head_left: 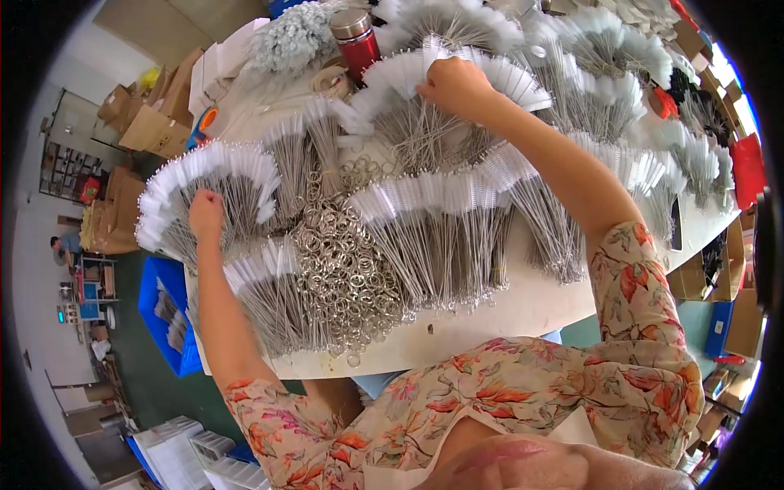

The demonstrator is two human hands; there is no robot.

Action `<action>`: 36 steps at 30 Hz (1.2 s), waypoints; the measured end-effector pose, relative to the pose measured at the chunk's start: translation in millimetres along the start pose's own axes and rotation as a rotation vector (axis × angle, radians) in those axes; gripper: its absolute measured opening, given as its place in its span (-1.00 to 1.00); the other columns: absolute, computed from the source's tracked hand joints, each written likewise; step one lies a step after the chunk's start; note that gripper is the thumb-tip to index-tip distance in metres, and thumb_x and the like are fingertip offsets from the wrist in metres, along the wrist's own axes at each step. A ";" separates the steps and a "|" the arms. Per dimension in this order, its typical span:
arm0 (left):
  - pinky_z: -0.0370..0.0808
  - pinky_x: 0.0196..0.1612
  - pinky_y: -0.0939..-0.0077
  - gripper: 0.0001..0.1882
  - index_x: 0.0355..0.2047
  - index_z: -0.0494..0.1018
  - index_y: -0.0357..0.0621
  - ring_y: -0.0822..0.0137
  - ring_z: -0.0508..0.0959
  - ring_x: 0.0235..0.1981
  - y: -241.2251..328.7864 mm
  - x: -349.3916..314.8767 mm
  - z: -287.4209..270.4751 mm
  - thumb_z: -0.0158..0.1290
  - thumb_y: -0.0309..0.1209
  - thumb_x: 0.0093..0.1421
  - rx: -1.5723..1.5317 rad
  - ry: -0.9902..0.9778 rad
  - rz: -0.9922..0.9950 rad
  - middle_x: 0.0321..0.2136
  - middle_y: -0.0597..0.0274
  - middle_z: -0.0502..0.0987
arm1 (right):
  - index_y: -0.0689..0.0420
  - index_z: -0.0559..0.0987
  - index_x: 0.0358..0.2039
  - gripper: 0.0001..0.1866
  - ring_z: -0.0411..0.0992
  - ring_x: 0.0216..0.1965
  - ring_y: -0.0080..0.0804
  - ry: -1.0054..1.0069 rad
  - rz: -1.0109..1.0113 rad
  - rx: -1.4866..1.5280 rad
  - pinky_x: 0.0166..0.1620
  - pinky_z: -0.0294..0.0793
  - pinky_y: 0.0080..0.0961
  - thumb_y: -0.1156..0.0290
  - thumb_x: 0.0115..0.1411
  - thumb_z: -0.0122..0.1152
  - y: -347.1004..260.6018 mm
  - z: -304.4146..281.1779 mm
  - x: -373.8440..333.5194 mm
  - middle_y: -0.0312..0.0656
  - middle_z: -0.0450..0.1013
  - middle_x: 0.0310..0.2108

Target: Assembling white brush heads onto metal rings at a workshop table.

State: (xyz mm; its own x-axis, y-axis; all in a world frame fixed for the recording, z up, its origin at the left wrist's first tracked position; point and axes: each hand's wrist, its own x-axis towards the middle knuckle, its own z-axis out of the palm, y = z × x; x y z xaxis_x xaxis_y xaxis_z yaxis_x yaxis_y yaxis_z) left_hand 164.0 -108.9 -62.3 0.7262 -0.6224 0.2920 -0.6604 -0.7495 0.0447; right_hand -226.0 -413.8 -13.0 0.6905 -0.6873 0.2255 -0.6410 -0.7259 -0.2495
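My left hand (206, 214) is closed over the wire stems of a fanned bundle of white-bristled tube brushes (163, 184) at the left of the table. Farther off, my right hand (457, 86) is closed at another fan of white tube brushes (514, 82), its fingertips down by the bristles and stems. What either hand pinches is too small or hidden to make out. Between my arms lies a heap of metal split rings (347, 269). Beside it, more tube brushes (441, 237) lie in rows, bristles away from me and wire stems toward me.
A red flask with a steel lid (355, 42) stands at the back, near a roll of tape (331, 80). Orange-and-blue scissors (204, 126) lie at the left edge. A blue bin (167, 318) sits beside the table. Cardboard boxes (159, 118) stand behind; more brushes cover the right side.
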 end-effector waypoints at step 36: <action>0.37 -0.32 0.52 -0.94 -0.50 0.37 -0.25 0.40 0.44 -0.46 151.7 -30.1 -24.3 -0.06 -0.52 0.07 -0.666 -0.048 0.094 -0.51 0.22 0.49 | 0.00 0.59 -0.46 -0.73 0.49 -0.32 -0.22 0.268 0.640 -0.008 -0.24 0.46 -0.30 0.13 -0.14 0.22 265.7 -52.1 -29.4 -0.11 0.51 -0.43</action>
State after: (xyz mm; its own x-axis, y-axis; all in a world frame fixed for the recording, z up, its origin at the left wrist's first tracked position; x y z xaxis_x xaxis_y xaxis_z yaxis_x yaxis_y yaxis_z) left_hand 37.3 -198.4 -41.1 0.6572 -0.6991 0.2818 -0.6871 -0.4019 0.6053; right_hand -434.1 -587.9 -36.8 0.0702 -0.9627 0.2615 -0.8976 -0.1753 -0.4044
